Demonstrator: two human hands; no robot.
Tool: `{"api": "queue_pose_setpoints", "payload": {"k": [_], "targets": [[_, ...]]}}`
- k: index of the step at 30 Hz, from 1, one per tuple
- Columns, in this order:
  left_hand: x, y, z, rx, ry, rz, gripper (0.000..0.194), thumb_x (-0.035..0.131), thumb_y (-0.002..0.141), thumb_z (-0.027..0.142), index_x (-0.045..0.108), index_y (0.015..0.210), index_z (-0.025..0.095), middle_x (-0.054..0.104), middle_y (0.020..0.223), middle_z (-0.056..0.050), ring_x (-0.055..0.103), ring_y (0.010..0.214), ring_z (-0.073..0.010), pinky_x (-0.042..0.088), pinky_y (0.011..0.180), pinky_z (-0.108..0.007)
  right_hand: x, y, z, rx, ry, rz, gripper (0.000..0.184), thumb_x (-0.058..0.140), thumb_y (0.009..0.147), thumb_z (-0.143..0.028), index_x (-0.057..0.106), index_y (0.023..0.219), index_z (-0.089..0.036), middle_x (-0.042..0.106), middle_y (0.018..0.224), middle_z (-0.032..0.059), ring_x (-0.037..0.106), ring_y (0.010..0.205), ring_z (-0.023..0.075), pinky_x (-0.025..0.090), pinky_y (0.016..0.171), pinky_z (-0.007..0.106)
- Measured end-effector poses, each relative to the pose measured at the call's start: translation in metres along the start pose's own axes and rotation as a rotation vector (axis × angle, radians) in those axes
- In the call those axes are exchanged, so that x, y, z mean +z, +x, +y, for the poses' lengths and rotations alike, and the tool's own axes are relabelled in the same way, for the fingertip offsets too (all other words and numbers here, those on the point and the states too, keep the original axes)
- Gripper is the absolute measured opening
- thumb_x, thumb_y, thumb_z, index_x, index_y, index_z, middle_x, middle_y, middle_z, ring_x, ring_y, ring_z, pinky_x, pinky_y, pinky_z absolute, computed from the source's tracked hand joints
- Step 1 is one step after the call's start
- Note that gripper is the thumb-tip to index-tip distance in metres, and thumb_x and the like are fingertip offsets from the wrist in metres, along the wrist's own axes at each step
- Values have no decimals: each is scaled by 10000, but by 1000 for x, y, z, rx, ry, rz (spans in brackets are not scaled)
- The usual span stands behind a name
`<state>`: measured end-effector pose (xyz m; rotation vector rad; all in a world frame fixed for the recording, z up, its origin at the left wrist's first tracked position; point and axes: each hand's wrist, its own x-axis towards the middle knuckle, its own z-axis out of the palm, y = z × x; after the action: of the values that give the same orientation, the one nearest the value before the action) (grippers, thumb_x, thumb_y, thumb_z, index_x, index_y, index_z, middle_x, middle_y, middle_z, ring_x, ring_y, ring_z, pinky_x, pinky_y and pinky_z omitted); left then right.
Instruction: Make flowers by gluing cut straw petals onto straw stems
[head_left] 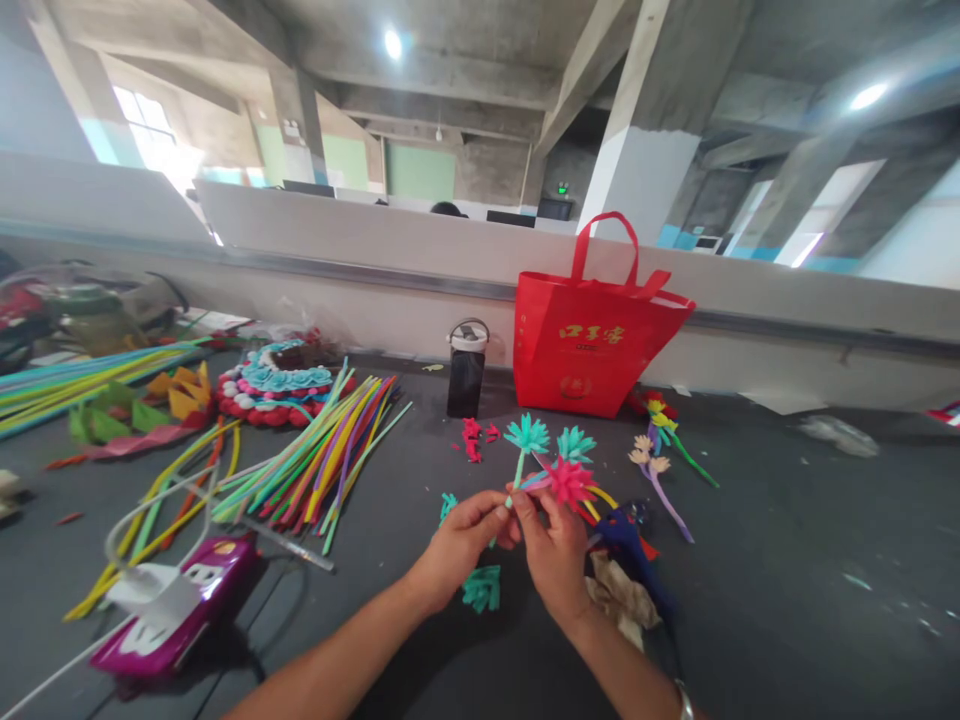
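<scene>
My left hand [471, 535] and my right hand [553, 555] meet over the table, fingertips pinched on the pale green stem of a pipe-cleaner flower. Its turquoise bloom [528, 434] points up and away from me. Just beyond my right hand are a pink-red flower [570, 482] and a second turquoise flower [575, 444]; whether my hand touches them I cannot tell. Turquoise pieces [481, 588] lie below my hands, and red pieces [472, 438] lie farther back. Under my right wrist is a crumpled beige cloth [621, 600], with a dark blue object [637, 560] beside it.
Colourful pipe cleaners [307, 460] spread at left, near a purple power strip [180, 610] with a white plug and cables. A dark bottle [466, 370] and red bag [600, 340] stand against the partition. Finished-looking flowers [660, 465] lie at right.
</scene>
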<state>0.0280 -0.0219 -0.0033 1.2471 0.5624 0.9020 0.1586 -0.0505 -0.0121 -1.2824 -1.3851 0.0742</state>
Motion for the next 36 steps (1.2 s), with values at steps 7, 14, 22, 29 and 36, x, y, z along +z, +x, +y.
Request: {"api": "queue_pose_setpoints", "payload": {"k": [7,14,22,29,36], "targets": [[-5,3,-4,38,212,-50,390,595,837,529,661,851,145,615,747,-33,565,703,-145,475,648,-261,-1,-1,4,-77,-70,14,282,542,942,-423,724,925,-208,751,874,49,678,835,214,500,788,348],[-4,0,-6,-68,59,-111,396,603,834,534,601,814,138,622,691,-31,599,602,-133,510,582,-267,-4,0,0,28,-3,-59,264,516,947,-413,694,936,-218,721,805,27,658,753,194,494,714,316],[-7,-1,0,-138,-132,-136,328,700,794,428,660,822,104,645,711,-62,645,650,-172,554,602,-308,-4,2,-4,-5,32,-85,212,528,940,-364,636,833,-217,664,782,28,630,743,186,498,709,307],[-8,0,1,-121,-134,-79,352,710,787,438,699,834,90,656,740,-62,649,672,-164,562,679,-331,-2,5,-1,0,51,-134,204,499,965,-325,662,907,-218,693,928,43,646,867,183,502,801,316],[-11,2,-1,-87,-75,-37,376,713,775,468,723,859,102,676,764,-61,633,721,-166,555,744,-352,-1,5,1,-12,29,-151,176,526,952,-320,673,927,-227,670,916,43,629,886,194,506,804,329]]}}
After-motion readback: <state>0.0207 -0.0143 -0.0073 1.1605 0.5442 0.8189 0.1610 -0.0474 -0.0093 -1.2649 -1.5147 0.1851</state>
